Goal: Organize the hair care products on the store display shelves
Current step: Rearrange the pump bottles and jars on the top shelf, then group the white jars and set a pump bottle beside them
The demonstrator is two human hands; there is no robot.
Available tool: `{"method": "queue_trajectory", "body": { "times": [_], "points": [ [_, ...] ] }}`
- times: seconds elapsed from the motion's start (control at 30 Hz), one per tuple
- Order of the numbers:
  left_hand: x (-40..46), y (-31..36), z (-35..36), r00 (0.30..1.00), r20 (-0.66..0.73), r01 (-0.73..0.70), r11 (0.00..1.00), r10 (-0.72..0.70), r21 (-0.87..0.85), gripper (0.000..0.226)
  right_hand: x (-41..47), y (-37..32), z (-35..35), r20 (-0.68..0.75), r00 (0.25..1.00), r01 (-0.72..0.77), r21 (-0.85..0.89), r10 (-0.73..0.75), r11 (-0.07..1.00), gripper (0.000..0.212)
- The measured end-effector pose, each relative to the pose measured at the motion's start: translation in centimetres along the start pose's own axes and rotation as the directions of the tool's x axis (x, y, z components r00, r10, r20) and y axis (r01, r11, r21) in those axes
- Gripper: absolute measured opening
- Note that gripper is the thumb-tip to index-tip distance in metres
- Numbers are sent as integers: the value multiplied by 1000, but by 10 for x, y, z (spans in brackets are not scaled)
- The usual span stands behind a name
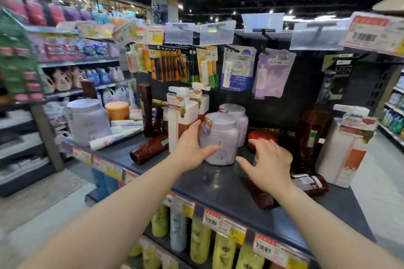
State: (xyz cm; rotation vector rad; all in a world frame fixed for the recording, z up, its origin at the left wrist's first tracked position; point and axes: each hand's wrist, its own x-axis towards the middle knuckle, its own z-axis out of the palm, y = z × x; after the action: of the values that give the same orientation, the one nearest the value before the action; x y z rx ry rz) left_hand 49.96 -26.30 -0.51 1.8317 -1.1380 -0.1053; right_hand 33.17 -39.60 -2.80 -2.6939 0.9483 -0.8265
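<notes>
Left hand (192,146): wrapped round the side of the front jar (219,137), thumb on its face.
Right hand (267,162): fingers spread, holding nothing, just right of that jar.
Front jar: upright on the shelf (209,181), against a second jar (235,119) behind.
Brown bottle (150,148): lying flat, left.

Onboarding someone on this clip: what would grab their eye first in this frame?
Two bare arms reach in from below: the left hand grips the front lilac jar at shelf centre, while the right hand hovers open beside it. Around them, brown bottles lie toppled on the dark shelf, with tall white-and-orange pump bottles upright behind.
</notes>
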Motion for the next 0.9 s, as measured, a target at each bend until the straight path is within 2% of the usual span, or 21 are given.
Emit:
{"method": "queue_trajectory", "body": {
  "times": [0.1, 0.23, 0.43, 0.57, 0.63, 0.7, 0.8, 0.9],
  "points": [
    [-17, -8, -19, 995, -98, -14, 999, 20, 53, 72, 0, -44, 6, -120, 989, 114, 237, -87, 965, 35],
    [-37, -33, -65, 974, -227, 46, 989, -13, 142, 60, -1, -108, 22, -66, 981, 194, 404, -183, 894, 28],
    [-38, -92, -155, 917, -398, 114, 972, -24, 204, 51, 17, -186, 58, 23, 953, 254, 481, -302, 839, 37],
    [-22, -147, -228, 899, -436, 109, 939, 48, 327, 68, 51, -255, 95, 97, 942, 237, 487, -322, 840, 56],
    [-10, -179, -268, 901, -424, 94, 915, 88, 391, 81, 73, -293, 123, 131, 943, 190, 547, -307, 816, 73],
    [1, -210, -304, 922, -386, 154, 903, 14, 401, 99, 95, -327, 149, 197, 943, 106, 584, -268, 804, 90],
    [16, -240, -339, 942, -269, 264, 939, -202, 219, 120, 121, -360, 180, 293, 925, 70, 495, -242, 866, 110],
    [31, -255, -352, 948, -110, 308, 947, -298, 92, 122, 137, -374, 202, 345, 921, 6, 457, -183, 889, 117]
  ]
}}
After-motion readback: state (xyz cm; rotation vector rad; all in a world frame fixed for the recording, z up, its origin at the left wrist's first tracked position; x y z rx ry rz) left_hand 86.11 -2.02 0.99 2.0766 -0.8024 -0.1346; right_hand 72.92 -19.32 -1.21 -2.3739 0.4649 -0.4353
